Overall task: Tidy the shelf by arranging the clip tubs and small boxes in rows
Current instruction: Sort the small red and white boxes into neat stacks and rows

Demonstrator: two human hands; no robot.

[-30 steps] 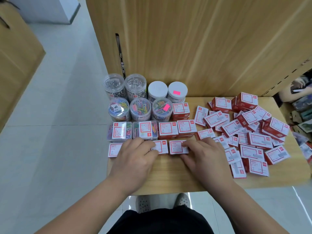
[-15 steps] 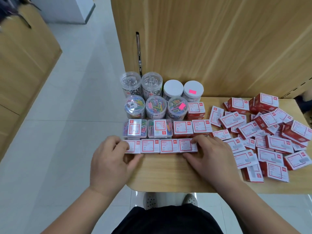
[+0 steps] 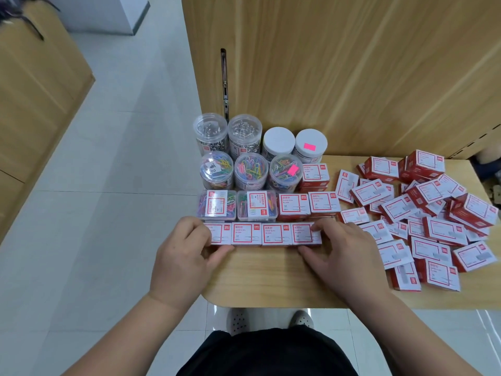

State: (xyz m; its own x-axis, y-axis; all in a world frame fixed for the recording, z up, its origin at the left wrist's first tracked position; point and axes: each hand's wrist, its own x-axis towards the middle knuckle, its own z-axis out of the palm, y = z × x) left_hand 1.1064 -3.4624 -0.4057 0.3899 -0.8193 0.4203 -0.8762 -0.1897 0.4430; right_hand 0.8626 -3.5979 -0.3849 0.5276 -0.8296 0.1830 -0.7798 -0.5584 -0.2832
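The four small boxes (image 3: 261, 234) that lay gapped a second ago now sit edge to edge as one front row, squeezed between the fingers (image 3: 195, 227) of the left hand (image 3: 180, 256) and right hand (image 3: 344, 253), each pinching an end box, so the loose heap (image 3: 423, 213) right of the fingers likely comes next.

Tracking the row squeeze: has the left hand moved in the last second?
Yes: against the clear clip boxes, the left hand slid left, to the front row's left end.
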